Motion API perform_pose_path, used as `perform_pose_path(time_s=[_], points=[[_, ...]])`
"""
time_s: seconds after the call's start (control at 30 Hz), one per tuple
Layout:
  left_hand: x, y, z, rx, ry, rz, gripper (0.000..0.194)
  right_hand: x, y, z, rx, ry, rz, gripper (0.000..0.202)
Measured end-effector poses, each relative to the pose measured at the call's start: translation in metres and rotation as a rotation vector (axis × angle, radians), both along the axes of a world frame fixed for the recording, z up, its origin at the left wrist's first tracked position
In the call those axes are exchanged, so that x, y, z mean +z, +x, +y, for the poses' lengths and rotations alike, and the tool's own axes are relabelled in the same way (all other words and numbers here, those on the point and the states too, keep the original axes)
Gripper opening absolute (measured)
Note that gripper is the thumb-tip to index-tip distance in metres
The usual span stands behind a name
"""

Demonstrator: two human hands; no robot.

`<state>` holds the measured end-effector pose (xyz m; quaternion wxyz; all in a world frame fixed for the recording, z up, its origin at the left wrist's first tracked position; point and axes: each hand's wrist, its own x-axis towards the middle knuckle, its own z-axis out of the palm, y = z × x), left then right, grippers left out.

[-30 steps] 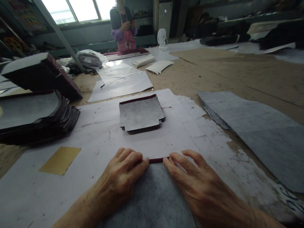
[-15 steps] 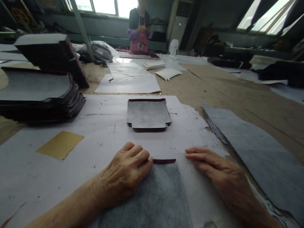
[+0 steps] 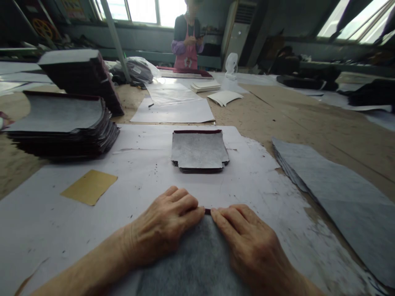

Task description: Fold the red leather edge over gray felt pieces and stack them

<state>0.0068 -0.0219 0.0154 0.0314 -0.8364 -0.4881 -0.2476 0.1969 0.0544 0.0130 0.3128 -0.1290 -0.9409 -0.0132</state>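
A grey-backed sheet [image 3: 197, 263] with a maroon strip folded over at its far edge lies in front of me. My left hand [image 3: 169, 226] is closed, its thumb and curled fingers on the left part of that maroon fold [image 3: 207, 211]. From the other side, my right hand [image 3: 249, 238] rests stretched fingers on the fold and sheet, fingertips close to the left thumb. Its thumb is hidden. Only a short length of the strip shows between the hands. Beyond them sits a small stack of notched grey pieces [image 3: 199, 148] with a maroon far edge.
White paper [image 3: 148, 185] covers the work surface. A yellow card [image 3: 89, 187] lies left, before tall stacks of grey-and-maroon pieces [image 3: 64, 115]. Long grey sheets [image 3: 333, 185] lie right. A person in a pink apron [image 3: 187, 49] stands across the table; part of another hand [image 3: 4, 120] shows far left.
My right hand has moved left and down onto the maroon fold, covering its right part. My left hand stays on the fold. The view has shifted slightly left.
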Motion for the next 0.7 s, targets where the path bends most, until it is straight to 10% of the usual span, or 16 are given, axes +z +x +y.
perform_pose_path(time_s=[0.7], points=[[0.003,-0.023,-0.007,-0.065,-0.036,0.145,0.027,0.02,-0.02,-0.003,-0.023,0.342,-0.118,0.036]])
